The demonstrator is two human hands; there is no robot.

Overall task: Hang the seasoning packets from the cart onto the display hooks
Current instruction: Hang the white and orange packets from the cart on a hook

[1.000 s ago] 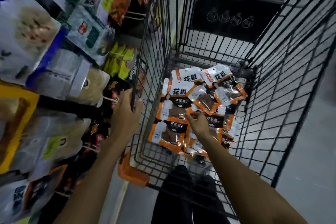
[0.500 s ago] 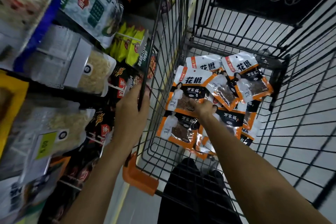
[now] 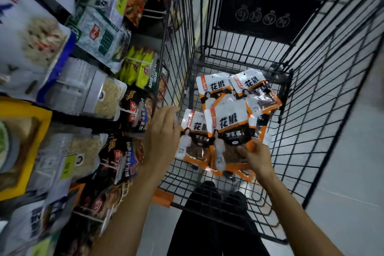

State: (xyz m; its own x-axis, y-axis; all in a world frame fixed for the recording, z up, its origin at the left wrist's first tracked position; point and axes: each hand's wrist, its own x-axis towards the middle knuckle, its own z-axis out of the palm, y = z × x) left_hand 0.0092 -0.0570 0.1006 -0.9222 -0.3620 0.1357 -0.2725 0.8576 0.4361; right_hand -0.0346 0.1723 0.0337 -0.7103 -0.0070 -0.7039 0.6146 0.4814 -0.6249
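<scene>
**Shop aisle from above: one hand holds a seasoning packet over a wire cart**

Store shelving [image 3: 52, 4] fills the left side, crowded with hanging goods: large white pouches, clear grain bags [image 3: 108, 100], yellow-green packets [image 3: 137, 66], and dark packets [image 3: 135, 110] with red and gold print. White display hooks [image 3: 91, 1] stick out between the goods near the top. A yellow price tag [image 3: 68, 165] hangs lower down.

Just right of the shelving, the left hand [image 3: 163, 131] shows its back, fingers loosely extended and holding nothing. It sits at the near left wall of a black wire cart [image 3: 179, 37]. Blur hides whether it touches the wire. An orange corner guard [image 3: 162, 197] marks the cart's near left corner.

Inside the cart lie seasoning packets [image 3: 214, 89] in white, orange and black, printed with large black characters. One lies by the left wall and two sit side by side towards the far end, overlapping others beneath. The held packet [image 3: 228, 124] is above the rest, upright, its front facing the camera. The right hand [image 3: 257, 156] pinches its lower right edge, with the thumb on the front.

A black panel [image 3: 268, 10] with four small round symbols covers the cart's far end. Dark trousers [image 3: 207, 224] show through the mesh at bottom centre. Pale floor [image 3: 349, 172] lies to the right of the cart.
</scene>
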